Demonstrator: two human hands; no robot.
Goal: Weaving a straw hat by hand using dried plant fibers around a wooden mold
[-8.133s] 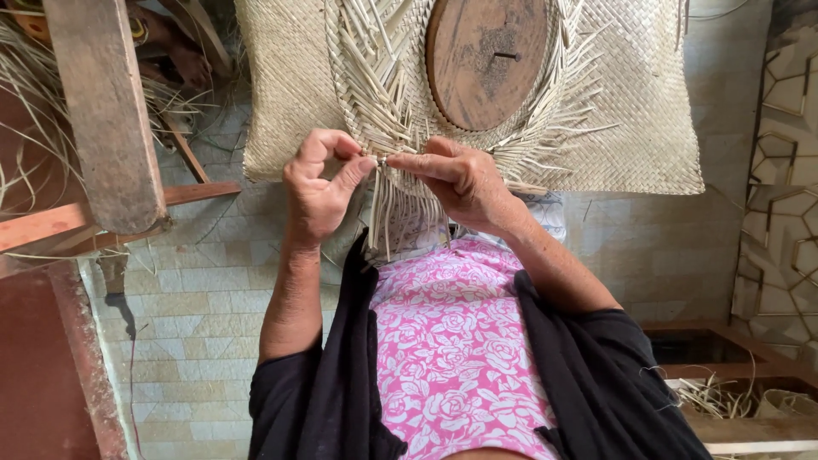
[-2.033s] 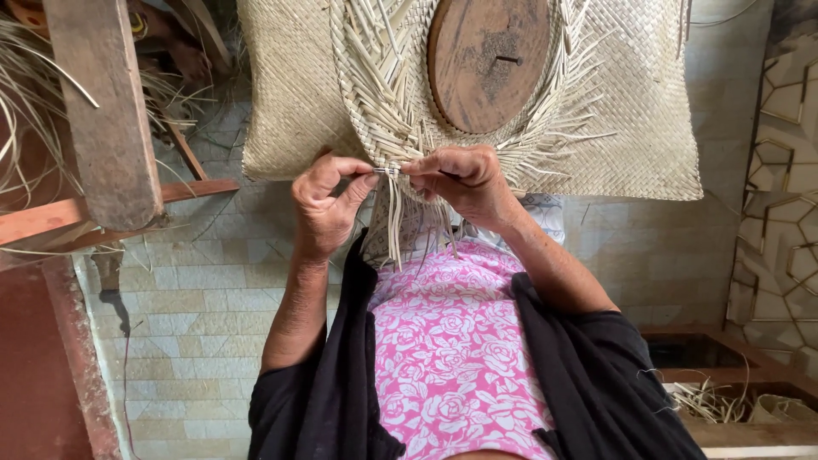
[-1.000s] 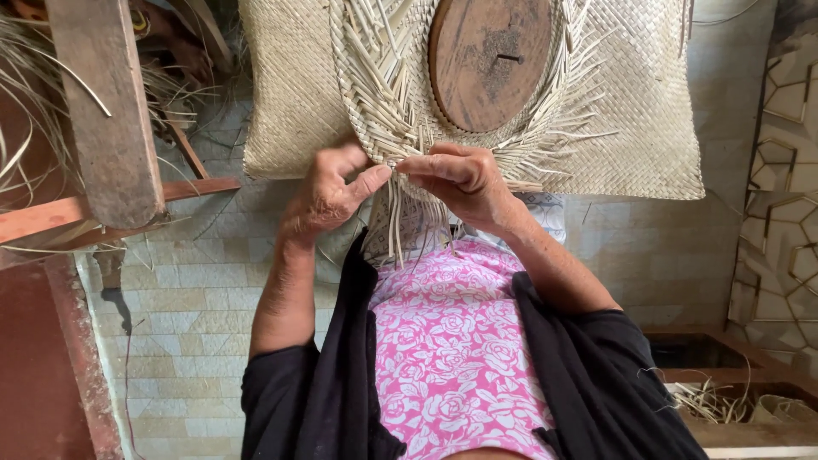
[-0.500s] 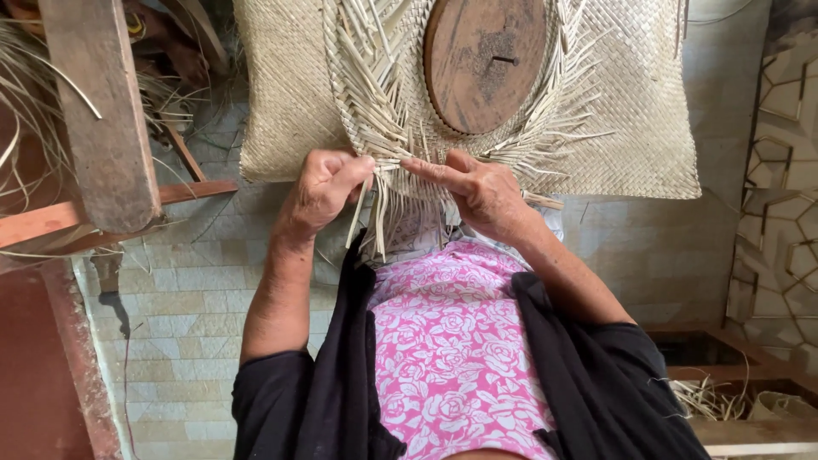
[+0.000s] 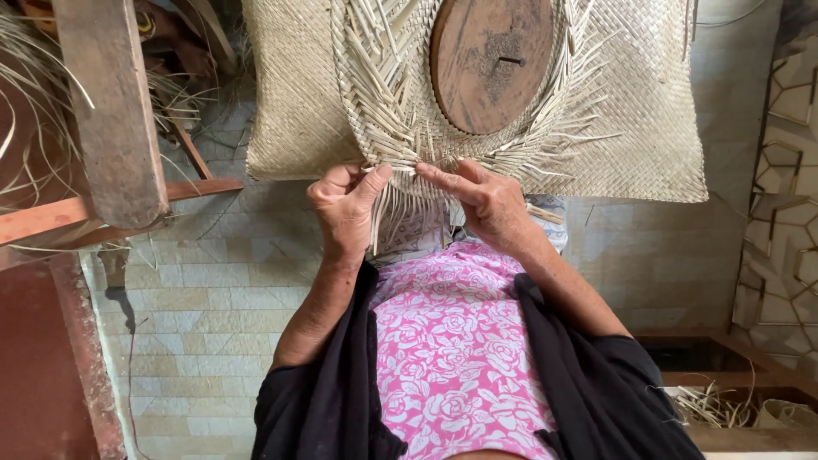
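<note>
A half-woven straw hat [image 5: 383, 94] is being worked at its near edge, right in front of the body. Loose strands [image 5: 400, 200] are being pinched between thumb and fingers of the left hand [image 5: 345, 204], while the right hand [image 5: 481, 200] is being held just beside it, forefinger stretched out along the weave. A round wooden block [image 5: 490, 60] is being covered by the hat's crown. A woven mat [image 5: 648, 119] is lying underneath. A wooden post [image 5: 111, 111] is standing well off to the left.
</note>
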